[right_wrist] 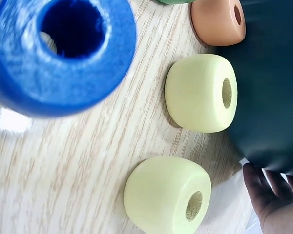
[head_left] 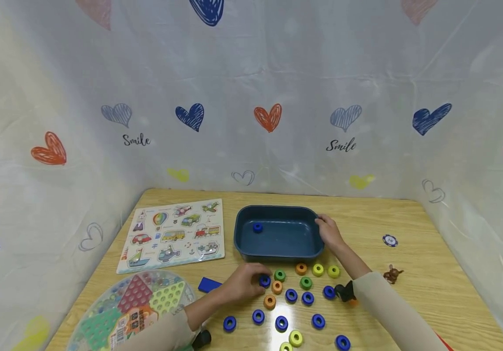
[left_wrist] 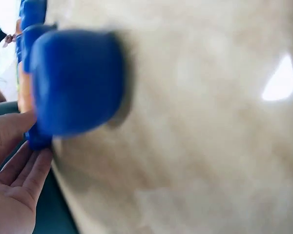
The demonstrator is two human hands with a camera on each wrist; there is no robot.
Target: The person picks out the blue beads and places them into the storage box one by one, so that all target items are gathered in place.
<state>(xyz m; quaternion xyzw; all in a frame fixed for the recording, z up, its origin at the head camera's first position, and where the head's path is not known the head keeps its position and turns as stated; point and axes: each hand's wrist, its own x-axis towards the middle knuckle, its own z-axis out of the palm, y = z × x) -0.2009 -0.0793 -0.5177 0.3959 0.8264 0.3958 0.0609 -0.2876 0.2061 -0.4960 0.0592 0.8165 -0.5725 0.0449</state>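
My left hand point(head_left: 246, 282) is over the table in front of the dark teal tray point(head_left: 277, 257). Its thumb and fingertips pinch a blue ring bead point(head_left: 265, 281), which shows in the left wrist view as a small blue piece point(left_wrist: 39, 138) between the fingers. At the tray's right end, my right hand point(head_left: 330, 232) grips the rim, thumb on top; in the right wrist view its fingers point(right_wrist: 258, 190) reach beneath the tray's side. Another blue bead point(head_left: 257, 227) lies inside the tray. Green point(head_left: 306, 282), orange point(head_left: 270, 302) and yellow beads point(head_left: 333, 271) sit around my left hand.
A vehicle picture puzzle board point(head_left: 176, 236) lies left of the tray. Nearer on the left are a round game board in clear wrap point(head_left: 130, 312) and a blue block point(head_left: 209, 284). To the right lie a poker chip point(head_left: 390, 240) and a small brown animal figure point(head_left: 392, 274).
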